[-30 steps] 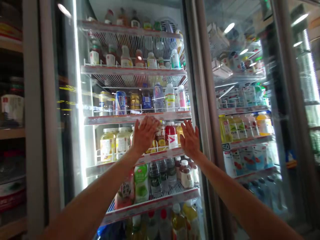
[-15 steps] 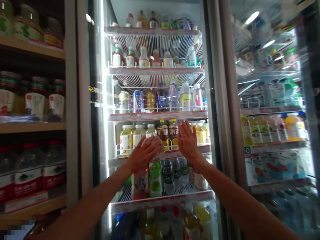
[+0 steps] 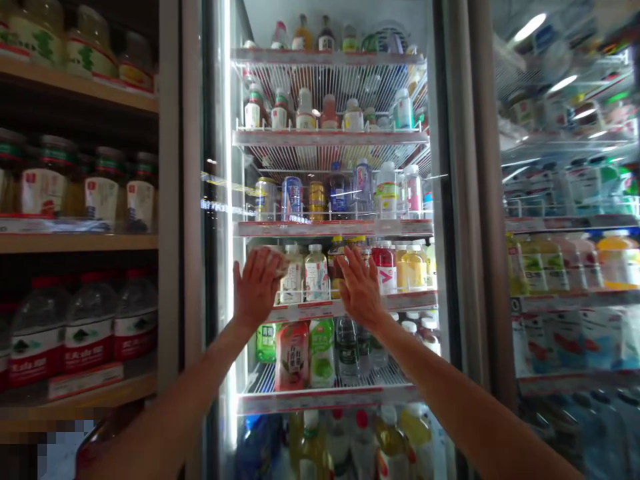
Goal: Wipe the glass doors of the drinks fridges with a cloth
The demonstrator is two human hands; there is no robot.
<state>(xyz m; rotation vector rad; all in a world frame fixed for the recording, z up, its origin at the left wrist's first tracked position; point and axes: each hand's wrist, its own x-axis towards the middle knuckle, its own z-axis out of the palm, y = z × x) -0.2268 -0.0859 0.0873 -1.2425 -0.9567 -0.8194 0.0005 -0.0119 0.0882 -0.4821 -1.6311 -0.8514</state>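
A glass fridge door (image 3: 320,150), marked by faint reflections, stands in front of the drink shelves. My left hand (image 3: 256,283) is raised flat toward the glass at its left side, with a pale crumpled cloth (image 3: 281,253) under its fingers, mostly hidden behind them. Lower right of centre, my right hand (image 3: 359,287) is open and bare, fingers spread, palm toward the glass; contact is hard to tell. Behind the hands are a white-labelled bottle (image 3: 316,272) and a red drink bottle (image 3: 384,267), both inside the fridge.
On the left, a wooden shelf (image 3: 80,241) carries juice bottles and large red-labelled water bottles (image 3: 90,330). A metal door frame (image 3: 483,200) runs down the right side. Beyond it another glass-fronted fridge holds drinks and pouches (image 3: 595,340).
My left hand has moved left and up with the cloth, turning more upright. My right hand shifts slightly left relative to the bottles. The view has swung a little left.
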